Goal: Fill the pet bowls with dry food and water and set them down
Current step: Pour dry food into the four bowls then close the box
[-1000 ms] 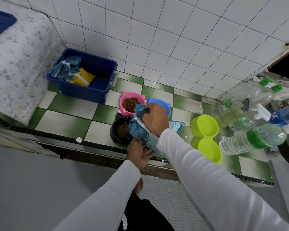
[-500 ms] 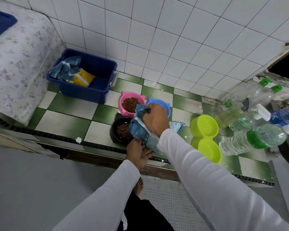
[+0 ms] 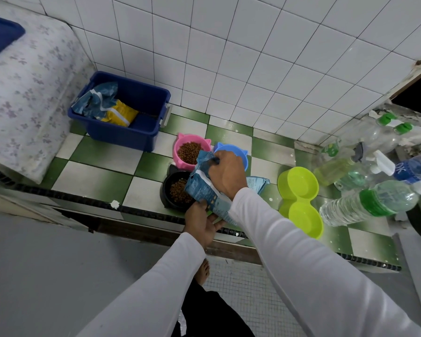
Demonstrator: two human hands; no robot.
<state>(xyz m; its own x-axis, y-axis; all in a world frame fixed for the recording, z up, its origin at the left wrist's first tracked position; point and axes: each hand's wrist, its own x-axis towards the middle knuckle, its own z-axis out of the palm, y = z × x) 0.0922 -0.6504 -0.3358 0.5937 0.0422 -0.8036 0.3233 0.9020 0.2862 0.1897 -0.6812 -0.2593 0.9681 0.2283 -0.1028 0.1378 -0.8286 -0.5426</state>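
At far left I see a floral-patterned cover, then a blue bin on the green-and-white tiled surface, holding a crumpled blue pouch and a yellow pouch. Next, a pink bowl filled with kibble stands just behind a black bowl, also holding kibble. Above the black bowl, a blue food bag is tilted; my left hand supports its lower end from beneath with curled fingers, and my right hand pinches its upper edge, so each grip is closed on the bag. A blue bowl lies behind the right hand, its contents hidden. Further right sits a lime double bowl, then plastic bottles crowded at the edge.
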